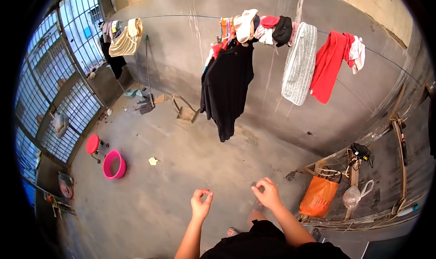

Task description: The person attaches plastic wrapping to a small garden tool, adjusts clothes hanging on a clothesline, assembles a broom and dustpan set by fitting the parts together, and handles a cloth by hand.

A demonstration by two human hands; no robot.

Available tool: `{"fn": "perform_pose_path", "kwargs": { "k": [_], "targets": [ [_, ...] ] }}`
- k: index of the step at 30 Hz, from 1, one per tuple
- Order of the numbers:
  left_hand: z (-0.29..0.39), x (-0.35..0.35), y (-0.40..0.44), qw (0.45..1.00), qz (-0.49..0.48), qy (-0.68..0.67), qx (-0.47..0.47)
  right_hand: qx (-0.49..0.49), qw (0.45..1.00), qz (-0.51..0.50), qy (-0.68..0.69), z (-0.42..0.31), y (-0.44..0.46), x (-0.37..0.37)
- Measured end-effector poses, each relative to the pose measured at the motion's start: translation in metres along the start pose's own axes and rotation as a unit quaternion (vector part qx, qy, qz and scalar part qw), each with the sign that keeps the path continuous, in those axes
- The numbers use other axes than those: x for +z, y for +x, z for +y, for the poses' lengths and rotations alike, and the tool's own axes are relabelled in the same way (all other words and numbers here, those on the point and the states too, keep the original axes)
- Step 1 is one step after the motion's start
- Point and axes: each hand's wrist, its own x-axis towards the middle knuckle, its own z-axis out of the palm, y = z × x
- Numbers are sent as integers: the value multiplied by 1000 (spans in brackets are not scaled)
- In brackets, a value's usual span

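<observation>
My left hand [200, 205] is raised above the concrete floor [172, 177]. Its fingers curl round toward the thumb, and nothing shows inside the curl. To its right, my right hand [267, 193] has a similar shape, thumb and fingers bent into a ring with nothing visible in it. The two hands are apart and touch no object. Nearest to the right hand among the larger things is an orange bag [319, 196], off to its right. Ahead of both hands, a black garment [229, 86] hangs from a clothesline [181, 16].
The line also carries a grey-white striped towel [299, 63] and a red cloth [328, 70]. A pink basin [114, 165] and a red stool [92, 144] stand at left near the barred gate [59, 77]. A wooden frame [353, 177] lines the right side.
</observation>
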Motion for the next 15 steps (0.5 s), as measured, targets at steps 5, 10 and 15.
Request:
{"fn": "perform_pose_path", "kwargs": {
  "k": [5,10,15],
  "targets": [
    [9,-26,53,999,45,-29,7,-19,1000,8,8,-26,74,27],
    [28,-37,135,996,53,-34,69,-28,996,46,71,-34,174,45],
    [73,-53,239,987,48,58,143,-63,981,116,140,-47,276,56]
  ]
}}
